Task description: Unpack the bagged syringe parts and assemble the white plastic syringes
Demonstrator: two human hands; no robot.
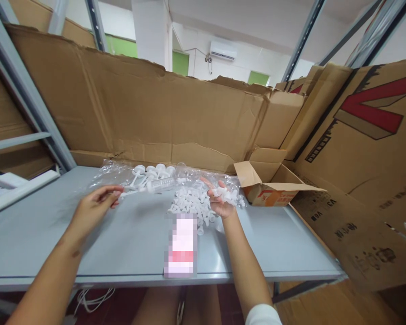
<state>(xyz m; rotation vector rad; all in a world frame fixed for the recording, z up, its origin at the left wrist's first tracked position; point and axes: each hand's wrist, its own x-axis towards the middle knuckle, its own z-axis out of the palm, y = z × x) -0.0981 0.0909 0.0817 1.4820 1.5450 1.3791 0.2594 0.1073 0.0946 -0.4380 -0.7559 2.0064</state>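
Observation:
My left hand (99,201) is closed in a pinch on the plunger end of a clear plastic syringe (161,184). The syringe points to the right, and dark markings run along its barrel. My right hand (221,203) is turned palm up with several small white plastic pieces (227,195) resting in it, its fingers partly spread. Between the hands lies a heap of similar white plastic pieces (191,203) on the grey table (131,243). Behind the syringe are several white plungers with round ends (152,171), on or in clear plastic bags (113,174).
An open small cardboard box (270,194) stands right of my right hand. A pixelated rectangular object (181,246) lies near the front edge. Tall cardboard (176,113) walls the back, and a large carton (365,149) stands on the right. Metal shelf posts (37,95) frame the left.

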